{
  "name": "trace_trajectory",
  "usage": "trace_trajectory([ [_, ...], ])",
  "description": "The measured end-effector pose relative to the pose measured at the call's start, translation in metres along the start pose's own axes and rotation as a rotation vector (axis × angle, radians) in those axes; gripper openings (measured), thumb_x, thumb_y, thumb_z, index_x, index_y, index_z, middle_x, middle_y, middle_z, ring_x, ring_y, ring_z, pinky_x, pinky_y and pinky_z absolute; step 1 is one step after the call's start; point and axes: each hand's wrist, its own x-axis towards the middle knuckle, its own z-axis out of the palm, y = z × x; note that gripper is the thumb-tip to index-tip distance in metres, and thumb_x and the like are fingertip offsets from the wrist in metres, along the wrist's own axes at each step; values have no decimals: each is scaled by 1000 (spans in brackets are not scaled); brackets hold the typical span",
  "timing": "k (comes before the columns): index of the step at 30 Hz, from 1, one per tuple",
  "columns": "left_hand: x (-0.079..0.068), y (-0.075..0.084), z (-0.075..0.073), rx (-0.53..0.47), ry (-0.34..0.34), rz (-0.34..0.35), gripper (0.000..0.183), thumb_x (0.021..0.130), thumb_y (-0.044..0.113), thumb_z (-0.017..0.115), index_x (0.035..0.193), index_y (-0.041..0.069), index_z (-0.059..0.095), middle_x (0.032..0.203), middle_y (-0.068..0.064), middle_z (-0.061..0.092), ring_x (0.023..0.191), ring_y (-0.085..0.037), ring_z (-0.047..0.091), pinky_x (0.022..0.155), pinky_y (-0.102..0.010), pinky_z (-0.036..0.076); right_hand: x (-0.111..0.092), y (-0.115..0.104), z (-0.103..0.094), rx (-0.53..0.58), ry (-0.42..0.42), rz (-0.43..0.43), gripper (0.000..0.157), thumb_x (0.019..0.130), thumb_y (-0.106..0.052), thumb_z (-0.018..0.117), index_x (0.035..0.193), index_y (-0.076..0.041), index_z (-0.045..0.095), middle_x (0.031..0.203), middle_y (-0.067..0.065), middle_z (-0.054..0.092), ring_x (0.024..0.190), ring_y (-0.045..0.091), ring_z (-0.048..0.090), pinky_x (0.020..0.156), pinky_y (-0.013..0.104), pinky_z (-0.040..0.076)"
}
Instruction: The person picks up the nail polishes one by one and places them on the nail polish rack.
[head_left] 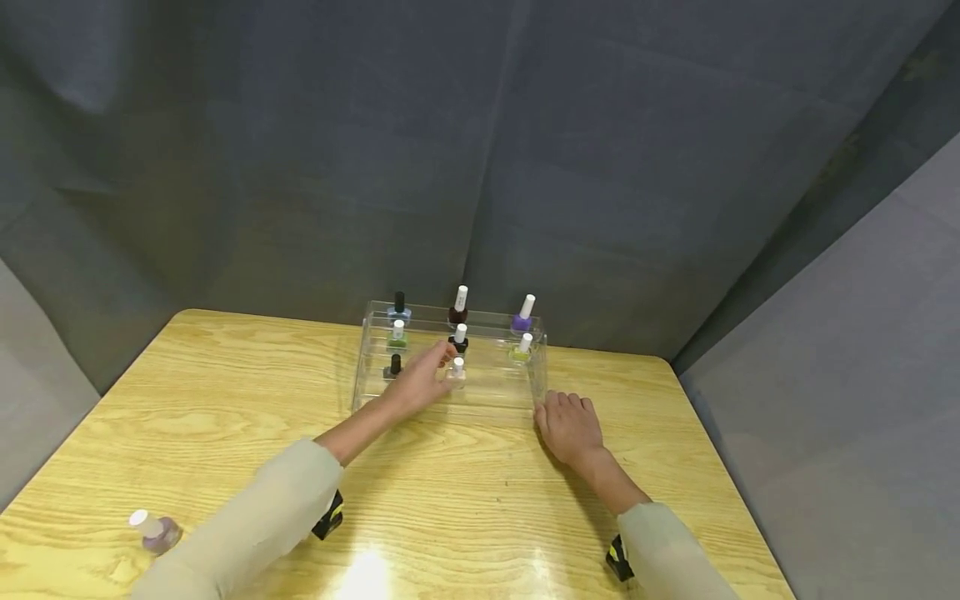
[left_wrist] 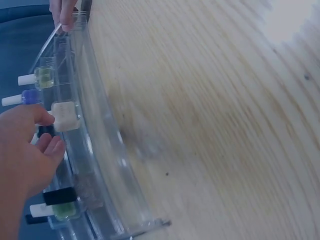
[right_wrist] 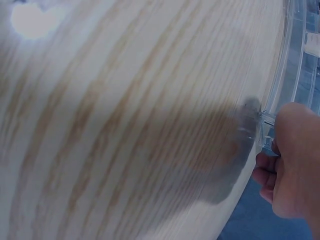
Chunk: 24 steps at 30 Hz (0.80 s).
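Note:
A clear tiered display rack (head_left: 491, 408) stands at the back of the wooden table, with nail polish bottles on its steps. My left hand (head_left: 422, 382) reaches over the front step, thumb and fingers spread apart around a pale nail polish bottle (head_left: 457, 373). In the left wrist view that bottle (left_wrist: 66, 116) looks cream, and a fingertip overlaps its cap. At the rack's right front corner, my right hand (head_left: 572, 425) holds the side panel, its fingers curled in the right wrist view. A dark-capped bottle (head_left: 393, 367) sits left on the front step.
Behind are a green bottle (head_left: 397, 335), a black one (head_left: 459, 337) and a yellow-green one (head_left: 521, 349). The top step bears a blue bottle (head_left: 399, 312), a dark red one (head_left: 458, 313) and a purple one (head_left: 522, 320). A lilac bottle (head_left: 159, 534) stands at the front left.

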Motion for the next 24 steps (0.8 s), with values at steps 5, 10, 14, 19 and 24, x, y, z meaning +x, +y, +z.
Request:
trace_trajectory([
  [5, -11, 8, -20, -29, -8, 34, 51, 88, -4, 69, 134, 1, 47, 134, -16, 54, 122, -35, 53, 101, -43, 45, 0, 1, 3, 1, 5, -2, 31, 108, -27, 36, 83, -10, 38, 73, 2, 38, 73, 27, 41, 76, 46, 35],
  [10, -25, 19, -47, -67, 18, 49, 51, 87, -7, 64, 135, 1, 46, 133, -16, 53, 123, -37, 52, 102, -47, 45, 1, 4, 8, 8, 42, -16, 32, 108, -27, 36, 80, -11, 34, 70, 1, 35, 70, 27, 39, 74, 45, 34],
  [14, -44, 21, -71, -63, 43, 62, 50, 90, -4, 63, 136, 2, 44, 136, -17, 50, 125, -38, 50, 101, -51, 44, 1, 4, 7, 0, 39, -15, 33, 108, -27, 36, 79, -11, 34, 70, 2, 35, 69, 27, 40, 74, 45, 35],
  [19, -70, 14, -107, -21, 78, 39, 51, 92, -2, 64, 138, 0, 42, 136, -20, 49, 125, -40, 50, 100, -51, 45, 3, 4, 7, -15, 10, -13, 34, 108, -29, 36, 80, -10, 37, 70, 2, 38, 71, 26, 41, 75, 45, 36],
  [24, -102, 7, -141, 36, 79, -11, 54, 93, -1, 64, 140, -4, 38, 135, -24, 48, 125, -44, 49, 100, -54, 44, 4, 8, 12, -30, 39, -32, 34, 108, -30, 35, 79, -10, 37, 69, 2, 37, 70, 27, 42, 75, 46, 37],
])
